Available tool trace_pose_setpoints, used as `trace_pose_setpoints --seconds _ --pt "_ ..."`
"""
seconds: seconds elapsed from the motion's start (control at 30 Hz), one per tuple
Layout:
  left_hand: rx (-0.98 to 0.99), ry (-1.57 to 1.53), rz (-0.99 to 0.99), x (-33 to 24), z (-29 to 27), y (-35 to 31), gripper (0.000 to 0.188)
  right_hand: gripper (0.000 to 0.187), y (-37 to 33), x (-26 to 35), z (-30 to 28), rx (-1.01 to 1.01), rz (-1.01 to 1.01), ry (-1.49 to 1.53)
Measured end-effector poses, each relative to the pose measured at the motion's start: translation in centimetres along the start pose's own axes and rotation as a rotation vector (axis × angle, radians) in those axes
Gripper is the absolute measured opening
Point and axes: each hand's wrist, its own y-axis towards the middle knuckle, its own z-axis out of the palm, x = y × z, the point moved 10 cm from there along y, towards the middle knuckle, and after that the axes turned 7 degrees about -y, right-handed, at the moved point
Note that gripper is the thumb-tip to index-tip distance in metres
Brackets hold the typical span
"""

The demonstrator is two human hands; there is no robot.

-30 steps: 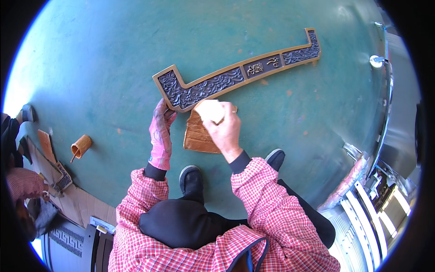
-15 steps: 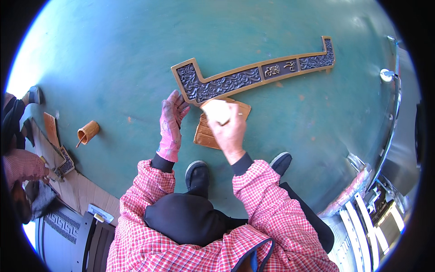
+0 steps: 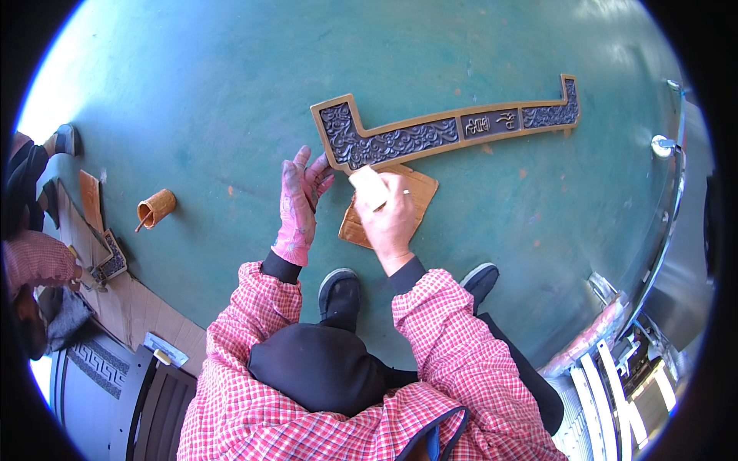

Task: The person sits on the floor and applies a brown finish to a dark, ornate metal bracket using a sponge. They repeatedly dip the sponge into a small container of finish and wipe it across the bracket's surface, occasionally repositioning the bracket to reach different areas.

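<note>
A long curved decorative panel (image 3: 490, 125) with a bronze-coloured frame and dark raised floral relief lies on the green floor. Its left end turns up in a wide block, its right end in a narrow one. My right hand (image 3: 390, 224), ungloved, grips a cream-coloured flat block (image 3: 369, 188) against or just beside the panel's lower left edge; contact is hard to make out. Beneath that edge lies a piece of brown cardboard (image 3: 419, 192), partly covered by my right hand. My left hand (image 3: 298, 196), in a pink stained glove, has its fingers apart, fingertips at the panel's left corner.
A brown cylindrical container (image 3: 157, 207) with a stick in it lies on the floor to the left. Another person's sleeve (image 3: 42, 257) shows at the far left, near a small relief piece (image 3: 113, 257) and cardboard. White slatted metal parts (image 3: 607, 384) stand at lower right.
The view has shifted slightly. My right hand with the block has moved a little left relative to the panel. My left hand's fingers are spread wider beside the corner.
</note>
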Motion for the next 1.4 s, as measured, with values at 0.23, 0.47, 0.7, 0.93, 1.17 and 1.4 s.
trace_pose_setpoints --seconds 0.23,0.47,0.7,0.93,1.17,1.4 --pt "0.002 -0.009 -0.016 0.4 -0.2 0.1 0.086 0.035 0.5 0.8 -0.1 0.003 -0.167 -0.010" --pt "-0.006 -0.016 -0.028 0.7 -0.4 0.3 0.083 0.046 5.8 -6.2 -9.1 -0.039 0.015 -0.016" --pt "-0.030 0.013 -0.019 0.9 0.0 0.2 0.082 0.039 14.4 -6.4 -11.6 -0.021 -0.212 -0.215" --pt "-0.056 0.000 -0.005 1.1 -1.0 0.5 0.081 0.040 11.6 -6.4 -9.7 0.260 -0.327 -0.416" --pt "-0.070 -0.016 -0.010 2.1 -1.0 0.7 0.079 0.038 14.7 -5.1 -10.8 0.101 -0.327 -0.361" --pt "-0.108 -0.024 -0.003 1.7 -1.5 0.4 0.078 0.039 12.2 -7.2 -10.6 0.286 -0.270 -0.382"
